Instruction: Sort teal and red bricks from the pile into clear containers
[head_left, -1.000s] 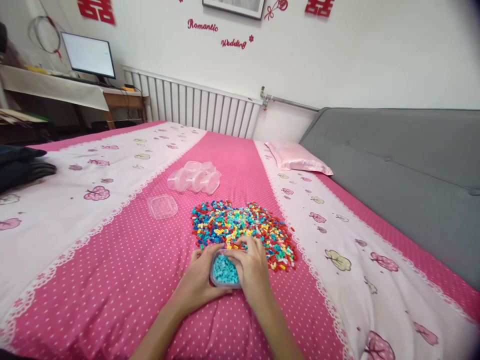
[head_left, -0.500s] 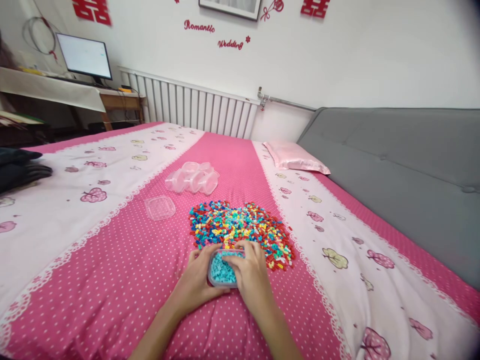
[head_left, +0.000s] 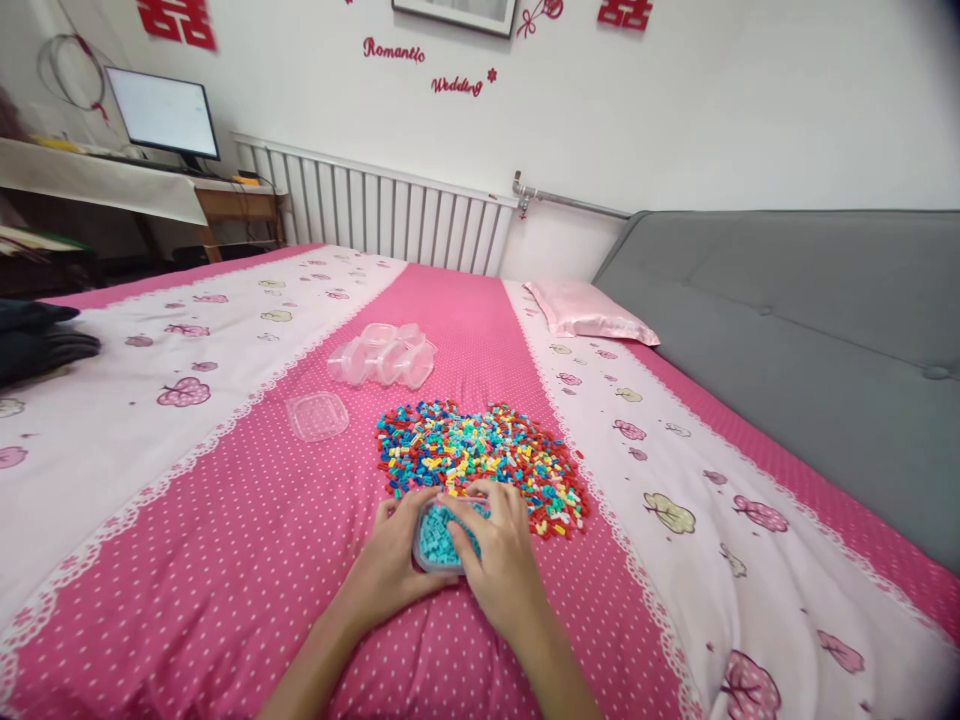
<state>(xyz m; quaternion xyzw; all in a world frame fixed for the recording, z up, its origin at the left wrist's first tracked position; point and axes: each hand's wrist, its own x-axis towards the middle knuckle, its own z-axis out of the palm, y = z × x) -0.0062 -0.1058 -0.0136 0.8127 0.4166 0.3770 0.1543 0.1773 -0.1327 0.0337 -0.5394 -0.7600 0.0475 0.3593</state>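
Note:
A small clear plastic box (head_left: 426,562) full of light-blue toy bricks (head_left: 439,537) is in front of me at the near edge of a loose brick pile. My left hand (head_left: 396,550) is closed around its left side, thumb below the near edge and fingers at the far rim. On the right side, my right hand (head_left: 501,545) grips the box, its fingers reaching over the far rim and lying above the bricks. That hand covers the box's right part. Red, blue, yellow, green and white toy bricks make up the pile (head_left: 480,445) just beyond.
A clear lid (head_left: 318,416) lies left of the pile on the pink bedspread (head_left: 300,560). Several clear containers (head_left: 384,355) stand grouped behind it. Farther off are a pink pillow (head_left: 589,312), a grey headboard (head_left: 787,300) and a dark garment (head_left: 45,342) at the left.
The digits of my right hand have shifted over the light-blue bricks, now bent more toward me. My left hand keeps its hold, and the view has moved slightly.

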